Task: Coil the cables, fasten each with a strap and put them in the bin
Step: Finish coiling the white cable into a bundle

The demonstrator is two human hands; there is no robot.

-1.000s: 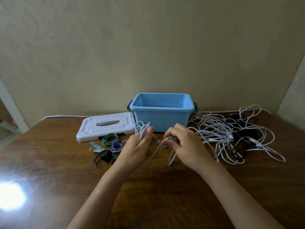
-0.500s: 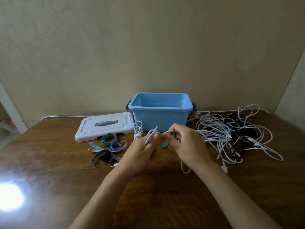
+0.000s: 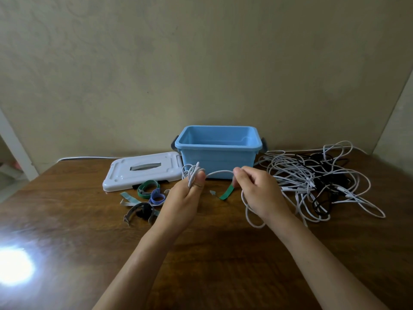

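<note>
Nearest the camera, two bare forearms reach forward over the brown desk [image 3: 67,220]. The left hand [image 3: 185,202] is clenched around a small bundle of finished loops of the white cable [image 3: 220,173], which stick up above its thumb. The right hand [image 3: 261,193] pinches the same cable a little way along, so a short arched span runs roughly level, left to right, between the two hands. From under the right hand the free tail drops and loops back on the desk toward the wrist; the next wrap has to come from that side. A green strap [image 3: 226,193] dangles below the right hand's fingers; it seems to be held there, though the grip itself is hidden. Spare straps [image 3: 148,193] lie left of the left hand. Beyond stand the white lid [image 3: 143,170] and the open blue bin [image 3: 218,148], with the tangled cable pile [image 3: 317,182] to the right, its strands hard to tell apart.
</note>
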